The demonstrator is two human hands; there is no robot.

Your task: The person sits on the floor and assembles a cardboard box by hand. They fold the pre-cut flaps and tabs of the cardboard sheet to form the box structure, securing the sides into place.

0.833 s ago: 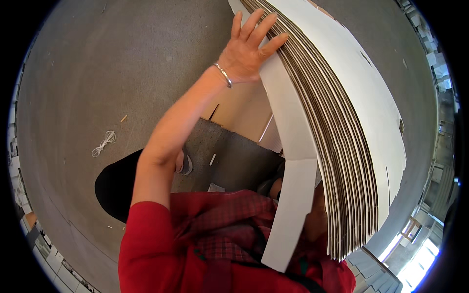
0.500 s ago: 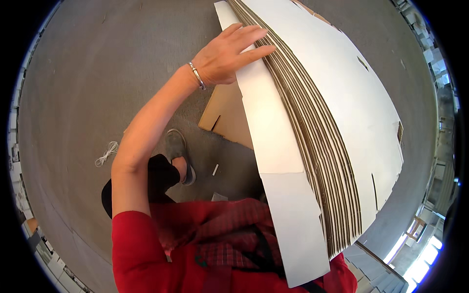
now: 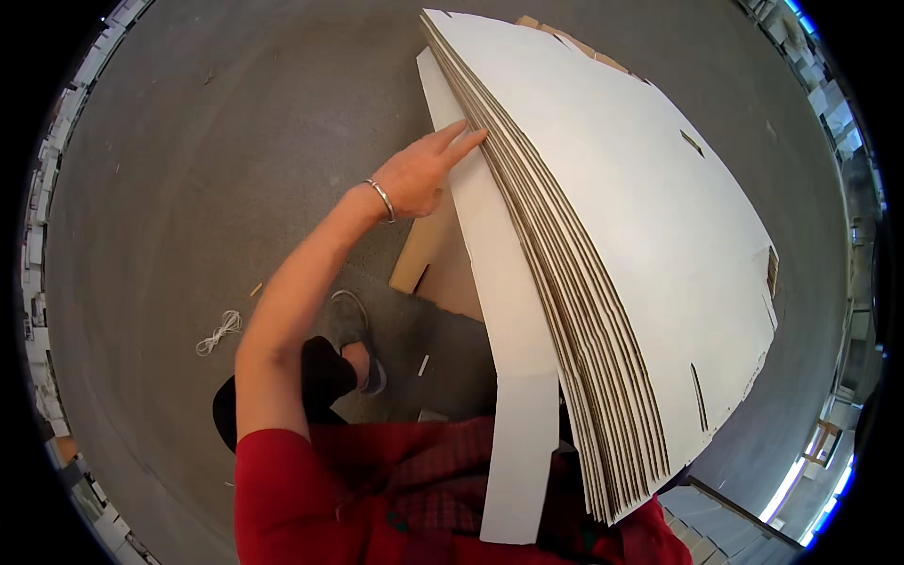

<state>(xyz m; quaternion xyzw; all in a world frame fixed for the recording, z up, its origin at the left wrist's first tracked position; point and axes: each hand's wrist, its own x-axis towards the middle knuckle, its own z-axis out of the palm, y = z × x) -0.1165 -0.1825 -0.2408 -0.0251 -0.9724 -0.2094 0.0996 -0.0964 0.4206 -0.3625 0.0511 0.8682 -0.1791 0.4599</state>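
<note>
A thick stack of flat white cardboard sheets (image 3: 640, 207) leans in front of me on the right, its brown corrugated edges fanned toward my left. My left hand (image 3: 421, 176) reaches up to the upper part of these edges. Two of its fingers stretch out and touch the sheet edges, while the others bend underneath. Along the stack's left side, a long white cardboard flap (image 3: 499, 273) hangs down toward my lap, its lower end bent at a crease. My right hand does not show; the stack covers that side of my body.
Brown cardboard (image 3: 443, 268) lies on the floor beneath the stack. A bundle of white string (image 3: 219, 332) is on the grey floor (image 3: 169, 207) at left. My shoe (image 3: 350, 325) stands near a small white strip (image 3: 424, 365). Stacked goods line the far edges.
My left hand has moved down and slightly left along the sheet edges, its fingers less spread. The stack has shifted a little left, and a gap now shows between the flap's lower end and the sheets.
</note>
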